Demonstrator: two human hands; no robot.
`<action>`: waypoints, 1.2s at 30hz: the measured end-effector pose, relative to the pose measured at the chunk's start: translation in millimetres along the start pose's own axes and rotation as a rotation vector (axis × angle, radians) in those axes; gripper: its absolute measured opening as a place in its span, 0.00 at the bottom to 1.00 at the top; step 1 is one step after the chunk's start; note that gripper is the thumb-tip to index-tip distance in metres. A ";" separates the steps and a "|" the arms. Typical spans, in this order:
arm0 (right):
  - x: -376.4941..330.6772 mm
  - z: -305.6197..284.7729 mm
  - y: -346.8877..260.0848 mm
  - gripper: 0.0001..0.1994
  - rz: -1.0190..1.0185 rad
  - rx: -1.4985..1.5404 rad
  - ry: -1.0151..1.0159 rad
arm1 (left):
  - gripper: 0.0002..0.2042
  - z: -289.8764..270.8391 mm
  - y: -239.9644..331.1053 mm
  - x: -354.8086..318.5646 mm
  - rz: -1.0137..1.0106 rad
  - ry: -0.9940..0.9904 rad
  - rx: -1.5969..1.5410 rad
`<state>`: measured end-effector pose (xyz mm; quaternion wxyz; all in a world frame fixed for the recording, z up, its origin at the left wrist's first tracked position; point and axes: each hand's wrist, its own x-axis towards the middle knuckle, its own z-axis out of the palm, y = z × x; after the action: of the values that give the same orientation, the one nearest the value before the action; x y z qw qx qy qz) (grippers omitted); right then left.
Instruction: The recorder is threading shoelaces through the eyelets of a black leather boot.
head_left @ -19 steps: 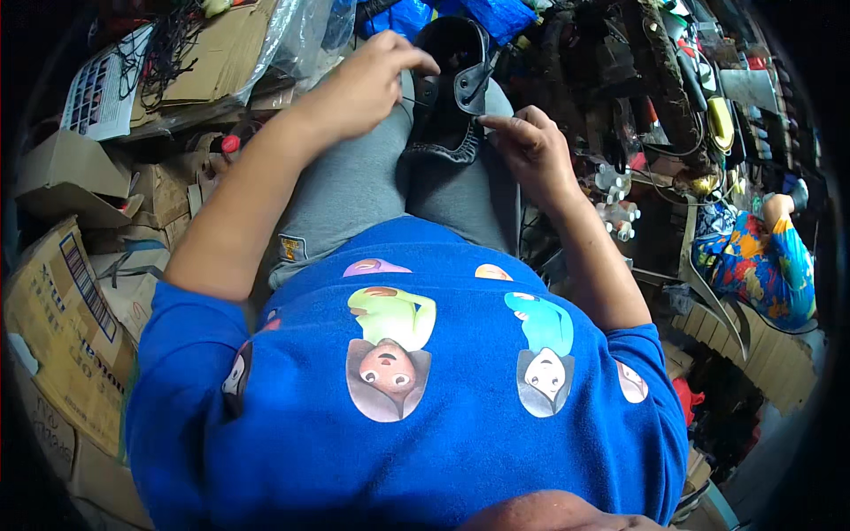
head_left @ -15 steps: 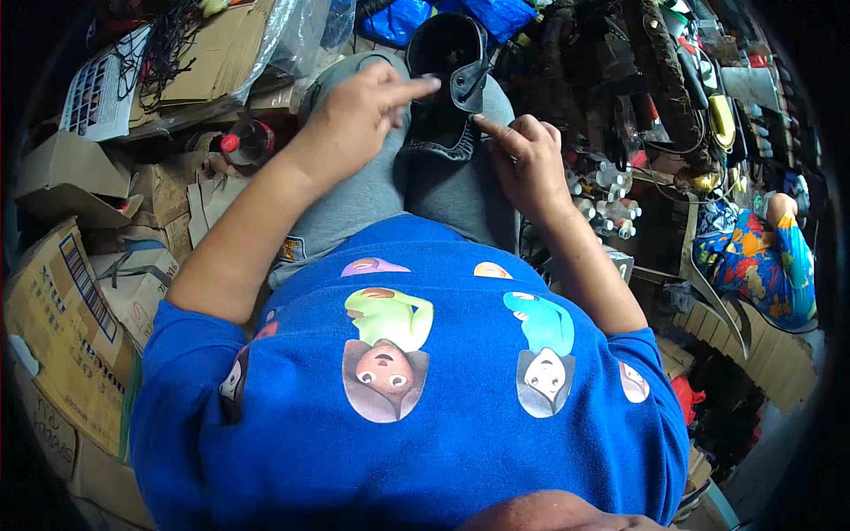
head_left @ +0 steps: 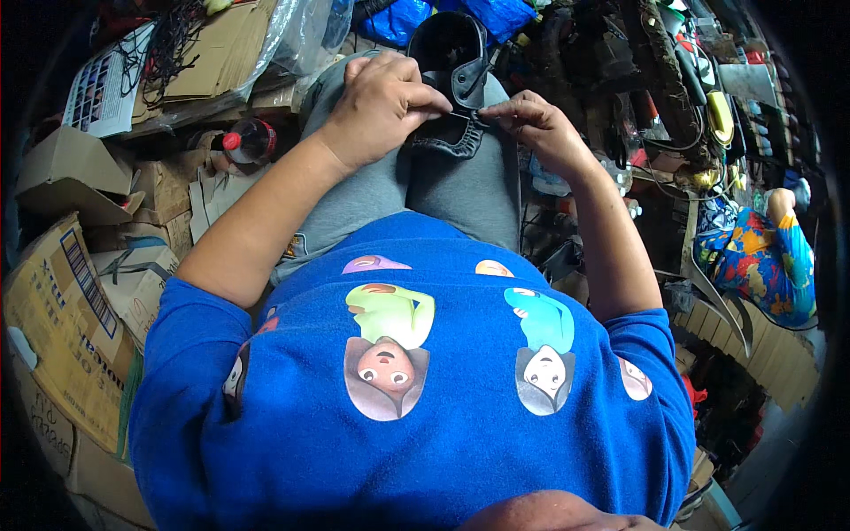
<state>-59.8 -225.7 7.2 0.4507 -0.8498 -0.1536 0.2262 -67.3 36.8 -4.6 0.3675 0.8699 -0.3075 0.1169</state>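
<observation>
Between my knees rests a black leather piece (head_left: 467, 81) with a round opening, a tab with a metal stud and a gathered, stitched lower edge (head_left: 456, 146); it could be a shoe or a pouch, I cannot tell which. My left hand (head_left: 385, 106) is closed in a pinch at its left side, with a thin pale strand (head_left: 459, 115), thread or needle, running from the fingertips toward the tab. On the other side my right hand (head_left: 536, 124) pinches close to the tab's lower end. What lies between the right fingertips is too small to make out.
At left are cardboard boxes (head_left: 66, 173), a bottle with a red cap (head_left: 248, 142) and flattened cardboard with black cords (head_left: 173, 57). Blue plastic (head_left: 500, 13) lies beyond my knees. Tools and a yellow-handled item (head_left: 720, 119) crowd the right, near another person's colourful clothing (head_left: 753, 265).
My left hand has come in toward the leather piece, its extended index finger now bent into a pinch. The right hand has risen slightly, from pointing to pinching by the tab.
</observation>
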 end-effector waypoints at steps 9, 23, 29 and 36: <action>-5.3 0.3 -17.8 0.18 -0.274 -0.628 0.089 | 0.08 -4.2 7.1 -11.0 -0.049 -0.063 0.224; 11.3 -8.5 -7.5 0.19 -0.014 -0.121 -0.044 | 0.08 3.7 -8.9 1.8 0.001 -0.011 0.069; 13.2 -7.5 -6.3 0.17 -0.051 -0.110 -0.046 | 0.08 7.1 -9.8 2.1 -0.060 -0.072 0.102; 13.8 -6.5 -7.2 0.17 -0.046 -0.070 -0.046 | 0.07 11.0 -10.0 3.7 -0.071 -0.065 0.094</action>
<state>-45.1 -219.9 13.1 0.4219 -0.8559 -0.1913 0.2297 -58.4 32.7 -16.4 0.3199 0.9000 -0.2823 0.0898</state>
